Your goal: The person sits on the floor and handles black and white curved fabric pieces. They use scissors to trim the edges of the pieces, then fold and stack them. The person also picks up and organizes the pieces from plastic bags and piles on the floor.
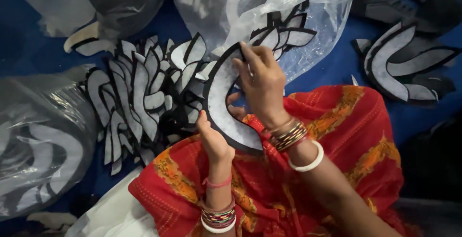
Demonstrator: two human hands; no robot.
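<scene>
Looks like she's somewhere mid-batch. The person holds 1 curved cut piece (226, 107) over the lap, above the red and orange cloth (346, 136). The right hand (262, 85) pinches its upper end, fingers closed on the edge, and the left hand (211, 138) grips the lower edge from underneath. The piece is grey, felt-like, with a black rim, shaped like a crescent. A heap of similar pieces (137, 97) sits loose on the blue surface (337, 63), more are in a clear plastic bag (308, 6), and another bagged bundle (38, 136) is at left. Can't tell which pile counts as finished.
</scene>
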